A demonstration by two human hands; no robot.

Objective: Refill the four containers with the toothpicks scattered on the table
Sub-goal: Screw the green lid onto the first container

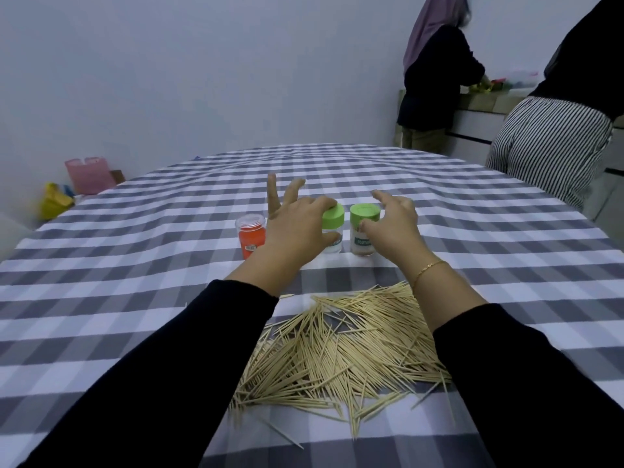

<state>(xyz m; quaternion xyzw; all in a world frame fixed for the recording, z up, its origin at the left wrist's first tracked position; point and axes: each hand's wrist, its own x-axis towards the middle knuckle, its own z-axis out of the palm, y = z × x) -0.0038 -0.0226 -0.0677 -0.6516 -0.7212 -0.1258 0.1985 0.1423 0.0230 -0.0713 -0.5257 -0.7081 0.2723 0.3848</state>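
A round table draped in a grey-and-white checked cloth (135, 238) stands against a pale bare wall, where a loose heap of pale wooden toothpicks (337, 352) lies spread at the near edge between two dark sleeves. Beyond the heap, three small clear plastic containers are visible in a row: an orange-filled one with a clear lid (249, 235), an empty-looking one with a green cap (332, 228) and a green-capped one already holding toothpicks (363, 231); a fourth is not in view. The left hand (297, 228) pinches the middle container between thumb and forefinger, its other fingers splayed upward. The right hand (391, 228) curls round the right-hand container, thumb on its side. Both caps look in place, so refilling has likely not begun. The risks: the light, narrow containers could tip or knock one another as they are lifted, and the forearms passing low over the heap could sweep toothpicks off the table.
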